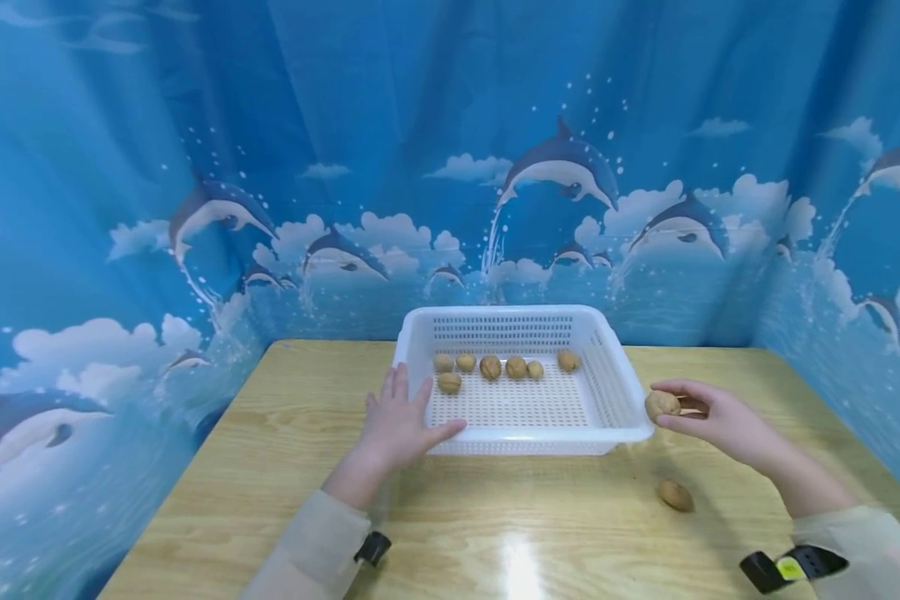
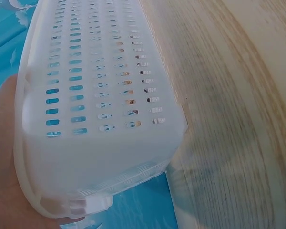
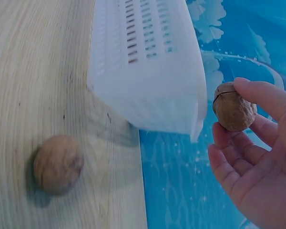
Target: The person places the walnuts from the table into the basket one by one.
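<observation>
A white plastic basket [image 1: 525,435] with slotted walls stands on the table with several walnuts [image 1: 490,367] on its floor. My left hand [image 1: 399,419] rests on the basket's front left corner, fingers spread and thumb reaching over the front rim. The left wrist view shows that hand [image 2: 2,157] partly hidden behind the rim. Just outside the basket's right side, my right hand [image 1: 720,418] pinches a walnut [image 1: 662,406] between thumb and fingers. A dark crack line runs across this walnut [image 3: 232,107] in the right wrist view. Another walnut [image 1: 675,495] lies on the table, nearer than the right hand.
The light wooden table [image 1: 270,492] carries the basket near its far edge. A blue curtain [image 1: 435,167] printed with dolphins and clouds hangs behind the table and along both sides. Black straps with small devices [image 1: 795,568] sit at both wrists.
</observation>
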Motion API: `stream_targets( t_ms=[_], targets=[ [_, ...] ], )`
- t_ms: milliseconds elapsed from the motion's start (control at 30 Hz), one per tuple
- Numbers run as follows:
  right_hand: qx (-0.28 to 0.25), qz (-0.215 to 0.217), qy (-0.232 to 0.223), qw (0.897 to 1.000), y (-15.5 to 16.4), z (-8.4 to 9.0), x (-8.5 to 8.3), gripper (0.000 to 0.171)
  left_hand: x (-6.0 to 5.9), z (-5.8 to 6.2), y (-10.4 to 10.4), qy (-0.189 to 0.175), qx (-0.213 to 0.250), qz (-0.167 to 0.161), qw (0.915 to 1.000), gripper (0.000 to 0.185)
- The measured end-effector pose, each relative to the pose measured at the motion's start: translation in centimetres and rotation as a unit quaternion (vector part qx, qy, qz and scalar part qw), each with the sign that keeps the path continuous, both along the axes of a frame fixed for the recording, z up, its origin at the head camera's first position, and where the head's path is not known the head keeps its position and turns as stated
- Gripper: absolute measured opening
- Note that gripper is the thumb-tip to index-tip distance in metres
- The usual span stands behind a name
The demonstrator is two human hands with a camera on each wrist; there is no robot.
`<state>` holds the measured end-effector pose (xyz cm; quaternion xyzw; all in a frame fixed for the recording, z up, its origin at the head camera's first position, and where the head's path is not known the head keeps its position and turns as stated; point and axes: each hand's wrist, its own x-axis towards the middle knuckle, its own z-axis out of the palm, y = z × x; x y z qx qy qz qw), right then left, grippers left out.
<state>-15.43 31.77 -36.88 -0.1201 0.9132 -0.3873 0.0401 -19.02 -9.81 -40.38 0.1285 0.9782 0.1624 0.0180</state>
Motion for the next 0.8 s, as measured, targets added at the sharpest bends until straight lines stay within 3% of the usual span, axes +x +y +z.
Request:
stream_targets(
  t_ms=[167,433,800],
  targets=[
    [-0.023,0.010,-0.010,1.000,-2.0,0.2,-0.9,0.056,0.0,0.1,0.0,-0.002,-0.004,0.000,1.0000,0.099],
    [0.012,0.014,-0.012,1.000,-4.7,1.7,-2.8,0.063,0.1,0.2,0.1,-0.002,0.004,0.001,1.0000,0.099],
    [0.003,0.084,-0.019,0.996,-8.9,3.3,-6.0,0.057,0.2,0.3,-0.1,-0.006,-0.004,0.007,0.9999,0.099]
  ],
)
